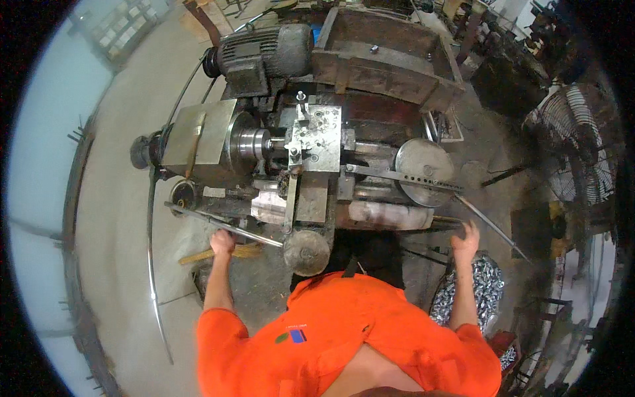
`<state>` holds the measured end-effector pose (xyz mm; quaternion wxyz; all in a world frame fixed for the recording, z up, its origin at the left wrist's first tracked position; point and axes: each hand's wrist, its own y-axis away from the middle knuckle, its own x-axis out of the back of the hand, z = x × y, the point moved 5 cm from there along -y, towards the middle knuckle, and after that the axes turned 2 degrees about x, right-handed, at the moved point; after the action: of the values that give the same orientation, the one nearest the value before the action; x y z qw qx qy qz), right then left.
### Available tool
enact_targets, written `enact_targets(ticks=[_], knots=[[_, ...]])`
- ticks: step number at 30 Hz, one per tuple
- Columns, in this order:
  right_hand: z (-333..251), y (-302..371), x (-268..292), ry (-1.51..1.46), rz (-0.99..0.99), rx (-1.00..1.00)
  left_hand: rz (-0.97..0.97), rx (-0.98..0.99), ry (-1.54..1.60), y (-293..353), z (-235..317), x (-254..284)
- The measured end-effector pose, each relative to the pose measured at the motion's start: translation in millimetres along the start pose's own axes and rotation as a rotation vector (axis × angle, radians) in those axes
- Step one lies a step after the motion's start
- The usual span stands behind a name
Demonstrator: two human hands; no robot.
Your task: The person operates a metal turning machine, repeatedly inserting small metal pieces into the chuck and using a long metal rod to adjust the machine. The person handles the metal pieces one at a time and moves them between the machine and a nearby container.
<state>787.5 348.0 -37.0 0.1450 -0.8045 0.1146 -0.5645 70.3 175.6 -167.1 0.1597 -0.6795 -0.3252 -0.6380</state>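
Observation:
A small metal lathe with a bright chuck [252, 143] and a flat tool block [316, 137] stands in front of me. My left hand [223, 243] is curled closed just below a long metal lever rod [245, 231] at the lathe's near left. What its fingers hold, if anything, is hidden. My right hand [465, 243] is raised at the near right with fingers apart and nothing visible in it. It is close to the end of a short bar [448, 219] and below a slanting lever [491, 225], which passes the round disc [424, 173].
A brush [194, 151] lies on the metal headstock cover [210, 126]. Behind are an electric motor [281, 53] and an open metal trough [390, 63]. Many small shiny metal parts [486, 284] are heaped beside my right forearm. A caged fan [582, 145] stands at the right.

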Motion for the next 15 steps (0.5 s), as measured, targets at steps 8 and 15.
enact_targets(ticks=[8, 15], knots=[[-65.3, -29.8, 22.9, -0.164, -0.02, 0.067, -0.264, -0.064, -0.036, -7.7, -12.8, -37.7], [-183.2, -107.5, 28.2, -0.404, -0.053, 0.389, -0.041, -0.08, 0.216, 0.8, -28.3, -19.1]])
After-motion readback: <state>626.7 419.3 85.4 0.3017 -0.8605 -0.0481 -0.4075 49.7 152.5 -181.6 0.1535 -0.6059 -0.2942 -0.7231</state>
